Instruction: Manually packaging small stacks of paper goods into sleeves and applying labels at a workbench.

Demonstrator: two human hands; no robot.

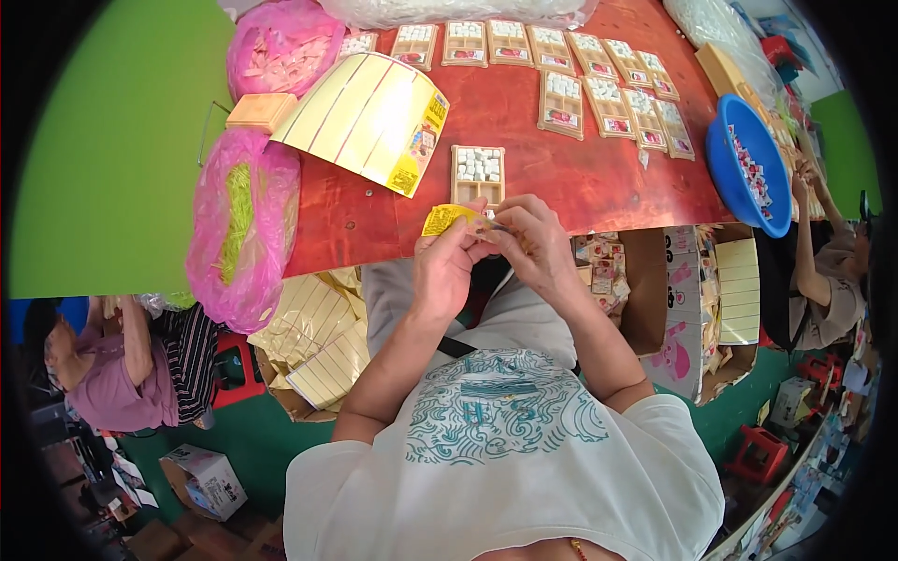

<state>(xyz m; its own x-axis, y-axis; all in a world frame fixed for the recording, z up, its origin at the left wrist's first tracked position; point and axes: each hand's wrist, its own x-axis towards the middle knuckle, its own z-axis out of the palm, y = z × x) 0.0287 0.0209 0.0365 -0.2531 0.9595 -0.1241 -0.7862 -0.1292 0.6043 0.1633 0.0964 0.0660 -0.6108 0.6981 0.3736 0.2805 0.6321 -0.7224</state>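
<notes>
My left hand (443, 266) pinches a small yellow printed packet (440, 221) that sticks out past its fingertips. Close beside it, my right hand (538, 245) has its fingers closed at the packet's other end. Whether anything else is between the fingers is too small to tell. Just beyond my hands, at the table's near edge, lies a tan compartment tray (456, 178). White cube-shaped pieces (481, 164) fill its far part, while my fingers hide part of its near end.
More filled trays (561, 103) line the far side of the red table (346, 220). To the left are a yellow-white striped sheet (351, 117) and pink bags (210, 252). A blue basin (725, 178) stands right. Cartons (645, 290) flank my lap. Other people sit at both sides.
</notes>
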